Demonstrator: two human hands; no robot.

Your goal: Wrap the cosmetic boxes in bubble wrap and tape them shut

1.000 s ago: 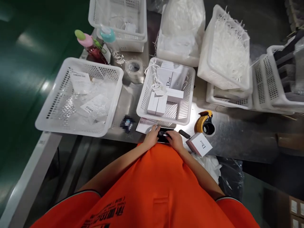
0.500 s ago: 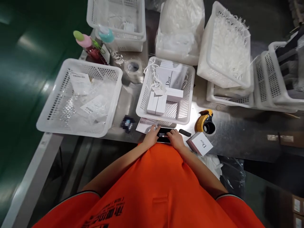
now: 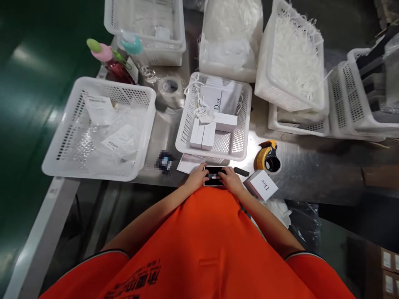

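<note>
Against the front of my body, a shallow open box [image 3: 213, 183] with a black inside and a pale rim lies at the table edge. My left hand [image 3: 196, 177] is at its left side, fingers bent inward. My right hand [image 3: 230, 180] curls in from the right. Between the fingertips runs a small dark strip [image 3: 213, 176] with a light mark, pinched at both ends. Beyond the right hand lies a black bar-shaped piece [image 3: 241, 172]. Next to it stands a white Dior box [image 3: 263, 185]. A flat whitish piece [image 3: 189, 163] lies beyond the left hand.
Ahead stands a white basket [image 3: 213, 157] with boxes and Dior bags. Another basket [image 3: 139, 169] at left holds clear plastic bags. A yellow tape dispenser [image 3: 264, 156], tape rolls [image 3: 171, 92], bottles [image 3: 116, 68] and a basket of white cords [image 3: 296, 62] surround them.
The view has shifted slightly, so the baskets appear a little further left and higher. Both hands stay at the black-lined box, with the dark strip between them showing a bit more plainly.
</note>
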